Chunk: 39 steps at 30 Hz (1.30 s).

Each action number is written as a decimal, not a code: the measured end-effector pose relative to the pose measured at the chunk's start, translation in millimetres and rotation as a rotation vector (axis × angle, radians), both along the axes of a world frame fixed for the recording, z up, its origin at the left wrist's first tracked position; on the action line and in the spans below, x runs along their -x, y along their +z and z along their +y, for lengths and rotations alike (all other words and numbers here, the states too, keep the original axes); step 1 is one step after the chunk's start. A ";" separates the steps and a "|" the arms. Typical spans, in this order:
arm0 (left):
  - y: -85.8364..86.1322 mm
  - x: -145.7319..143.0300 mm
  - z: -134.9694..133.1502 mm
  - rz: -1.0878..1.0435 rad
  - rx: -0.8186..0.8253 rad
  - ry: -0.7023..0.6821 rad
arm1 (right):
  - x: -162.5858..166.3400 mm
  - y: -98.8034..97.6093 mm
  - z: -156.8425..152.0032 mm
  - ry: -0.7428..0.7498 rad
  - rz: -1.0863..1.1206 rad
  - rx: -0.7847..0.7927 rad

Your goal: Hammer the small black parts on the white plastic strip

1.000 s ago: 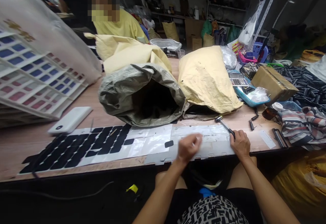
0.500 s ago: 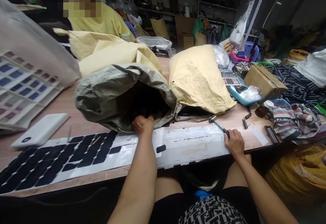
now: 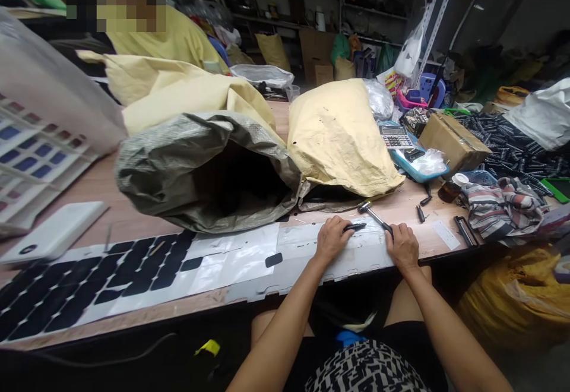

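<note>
Hands worked at the near table edge: left hand (image 3: 332, 239) pinched a small black strip (image 3: 355, 226) flat on the white backing sheet (image 3: 249, 258); right hand (image 3: 402, 247) gripped the hammer (image 3: 374, 216) handle.

Strip lay just short of the hammer head, touching the sheet. Judged best kept pinned flat, fingertips clear of any strike. Room was tight: grey-green woven sack (image 3: 196, 166) mouth just behind, table edge (image 3: 214, 301) under the wrists, open space only along the sheet leftward.

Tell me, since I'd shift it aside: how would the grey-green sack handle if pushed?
The sack would probably crumple rather than slide: its woven wall is creased and slumped. It looks floppy; the mouth sags open on the table. Its weight is hard to judge; the inside is dark.
</note>
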<state>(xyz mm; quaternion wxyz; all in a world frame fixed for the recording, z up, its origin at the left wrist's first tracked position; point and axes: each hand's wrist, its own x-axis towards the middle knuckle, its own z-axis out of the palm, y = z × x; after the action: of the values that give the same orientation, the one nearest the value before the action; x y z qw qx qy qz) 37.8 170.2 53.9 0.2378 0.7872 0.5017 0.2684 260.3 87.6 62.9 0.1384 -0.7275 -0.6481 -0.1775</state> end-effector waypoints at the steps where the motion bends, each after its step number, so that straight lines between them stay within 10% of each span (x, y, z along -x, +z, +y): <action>1: -2.5 1.2 1.8 -0.015 -0.001 -0.003 | -0.5 0.1 0.4 0.005 0.002 0.007; 15: -16.1 1.7 9.9 -0.098 0.027 0.030 | 19.4 34.5 -50.7 0.241 0.685 0.053; 39: -12.5 -0.6 13.9 -0.127 0.098 0.035 | 31.4 18.8 -46.8 0.227 0.729 0.144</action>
<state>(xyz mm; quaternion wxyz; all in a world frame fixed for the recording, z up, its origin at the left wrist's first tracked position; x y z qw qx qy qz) 38.4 184.1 41.4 0.3025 0.7471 0.5119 0.2971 229.0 40.9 81.7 0.3269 -0.6745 -0.6436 0.1548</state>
